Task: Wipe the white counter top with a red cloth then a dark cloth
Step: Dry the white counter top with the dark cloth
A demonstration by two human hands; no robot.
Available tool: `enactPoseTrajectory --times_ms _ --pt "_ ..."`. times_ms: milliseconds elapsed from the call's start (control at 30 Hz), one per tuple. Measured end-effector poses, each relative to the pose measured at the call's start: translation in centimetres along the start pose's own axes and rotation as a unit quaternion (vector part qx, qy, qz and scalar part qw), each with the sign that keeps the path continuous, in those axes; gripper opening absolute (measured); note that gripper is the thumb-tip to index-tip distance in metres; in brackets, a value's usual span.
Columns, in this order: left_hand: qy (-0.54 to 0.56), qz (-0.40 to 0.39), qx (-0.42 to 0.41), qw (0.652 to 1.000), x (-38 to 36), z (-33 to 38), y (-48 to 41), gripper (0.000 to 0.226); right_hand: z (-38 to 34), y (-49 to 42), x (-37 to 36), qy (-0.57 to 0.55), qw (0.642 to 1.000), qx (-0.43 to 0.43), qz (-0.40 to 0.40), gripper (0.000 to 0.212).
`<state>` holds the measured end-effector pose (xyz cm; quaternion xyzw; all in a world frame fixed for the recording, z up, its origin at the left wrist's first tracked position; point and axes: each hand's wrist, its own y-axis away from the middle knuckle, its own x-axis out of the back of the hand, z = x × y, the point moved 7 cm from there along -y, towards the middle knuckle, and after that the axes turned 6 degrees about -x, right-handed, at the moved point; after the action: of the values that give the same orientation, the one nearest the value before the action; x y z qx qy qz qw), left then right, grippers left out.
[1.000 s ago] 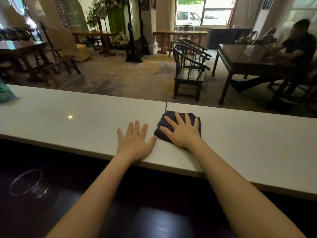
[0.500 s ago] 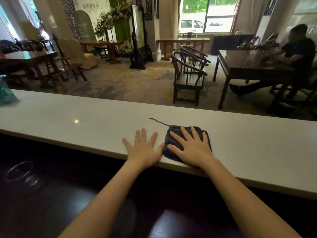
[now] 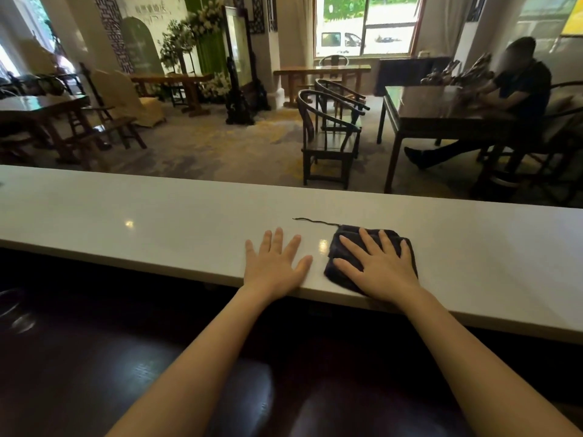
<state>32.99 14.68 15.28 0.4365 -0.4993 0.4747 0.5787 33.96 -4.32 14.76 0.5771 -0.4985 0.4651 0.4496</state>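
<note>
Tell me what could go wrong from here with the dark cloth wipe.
The dark cloth sits close to the near edge of the white counter under the flat right hand; a pull back could drag it off. Its loose thread trails on the surface and may snag. The left hand, pressed flat on the counter, may leave smudges.

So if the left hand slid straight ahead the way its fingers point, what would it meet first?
Nothing, it seems: the left hand faces bare counter up to the far edge. The cloth lies off to its right.
</note>
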Motion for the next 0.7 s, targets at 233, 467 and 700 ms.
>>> enactPoseTrajectory --times_ms 233,467,700 --pt "0.001 0.020 -0.006 1.000 -0.1 -0.2 -0.2 0.064 0.0 -0.4 0.1 -0.003 1.000 -0.003 -0.005 0.067" --pt "-0.003 0.028 -0.018 0.999 -0.6 -0.3 -0.5 0.066 0.3 -5.2 1.2 -0.013 0.998 -0.052 -0.013 0.067" --pt "0.003 0.046 -0.012 0.999 -1.0 -0.5 -0.8 0.071 -1.4 -11.0 1.6 -0.016 0.997 -0.081 -0.001 0.067"
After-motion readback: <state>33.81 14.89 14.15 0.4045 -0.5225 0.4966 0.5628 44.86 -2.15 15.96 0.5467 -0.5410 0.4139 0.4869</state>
